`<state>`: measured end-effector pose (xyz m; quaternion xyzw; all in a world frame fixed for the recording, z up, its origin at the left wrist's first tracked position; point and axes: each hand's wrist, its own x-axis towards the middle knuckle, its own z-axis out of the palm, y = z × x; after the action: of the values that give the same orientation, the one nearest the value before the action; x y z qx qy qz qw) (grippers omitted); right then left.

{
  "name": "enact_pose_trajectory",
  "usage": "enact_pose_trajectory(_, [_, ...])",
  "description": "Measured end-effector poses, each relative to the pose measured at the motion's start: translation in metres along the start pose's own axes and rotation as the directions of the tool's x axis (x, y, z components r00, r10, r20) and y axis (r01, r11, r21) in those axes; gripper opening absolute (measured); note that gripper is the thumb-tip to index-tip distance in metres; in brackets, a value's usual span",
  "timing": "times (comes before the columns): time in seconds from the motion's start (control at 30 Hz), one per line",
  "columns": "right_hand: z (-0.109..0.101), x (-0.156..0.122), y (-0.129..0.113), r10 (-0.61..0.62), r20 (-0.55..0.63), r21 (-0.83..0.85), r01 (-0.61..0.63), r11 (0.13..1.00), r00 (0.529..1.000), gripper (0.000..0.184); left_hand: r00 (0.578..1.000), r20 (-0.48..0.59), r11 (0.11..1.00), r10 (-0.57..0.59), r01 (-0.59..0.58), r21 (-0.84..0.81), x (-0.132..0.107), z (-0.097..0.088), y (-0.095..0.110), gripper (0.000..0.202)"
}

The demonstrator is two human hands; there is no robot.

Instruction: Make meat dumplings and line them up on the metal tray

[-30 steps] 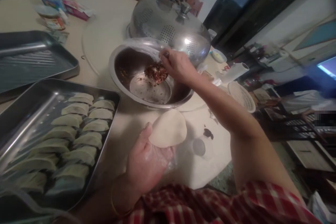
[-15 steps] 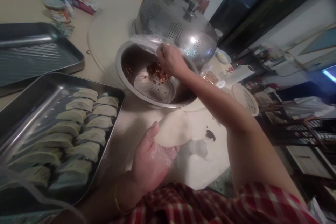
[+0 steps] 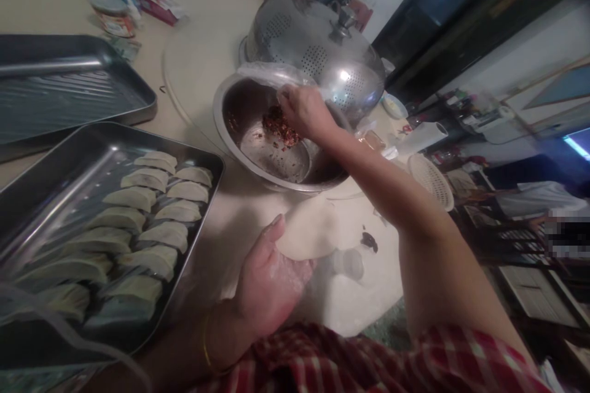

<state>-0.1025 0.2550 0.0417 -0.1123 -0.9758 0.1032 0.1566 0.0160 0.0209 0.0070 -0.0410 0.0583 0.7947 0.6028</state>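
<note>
A round, pale dumpling wrapper (image 3: pixel 308 230) rests on the fingers of my left hand (image 3: pixel 271 279), palm up, thumb at the wrapper's edge. Over the wide metal bowl (image 3: pixel 239 159), my right hand (image 3: pixel 304 112) is closed, its fingertips by the plastic film (image 3: pixel 262 72) on the far rim. What those fingers hold, if anything, I cannot make out. Reddish-brown chopped filling (image 3: pixel 279 128) lies inside the bowl, partly behind that hand. On the left, a metal tray (image 3: pixel 96 153) carries several folded dumplings (image 3: pixel 131 198) in two rows.
Behind the bowl stands a perforated metal dome lid (image 3: pixel 313 31). Another metal tray (image 3: pixel 83 80) lies at the left. A white plastic basket (image 3: pixel 431 181) and a white roll (image 3: pixel 424 135) are at the right. A small cup (image 3: pixel 350 263) and dark scraps (image 3: pixel 369 241) sit near my left hand. A person sits across.
The whole view has shifted slightly, moving the bowl and trays a little to the right. My right hand stays closed over the bowl, and my left keeps the wrapper.
</note>
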Motion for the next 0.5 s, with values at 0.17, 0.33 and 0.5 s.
enact_pose_trajectory(0.17, [0.0,-0.004,-0.009,-0.02,0.055,-0.04,0.022,0.999,0.998,0.021,1.0,-0.026,1.0,-0.003,0.003,0.004,0.0,0.001,0.0,0.031])
enact_pose_trajectory(0.33, [-0.012,-0.008,-0.02,0.102,0.047,-0.067,-0.099,0.993,0.994,0.026,0.999,-0.051,1.0,-0.002,0.001,-0.022,0.0,0.0,0.0,0.03])
enact_pose_trajectory(0.5, [-0.009,-0.004,-0.015,0.131,0.073,0.048,-0.135,0.99,0.989,0.027,0.998,-0.069,1.0,-0.002,0.002,-0.007,0.0,0.0,0.001,0.033])
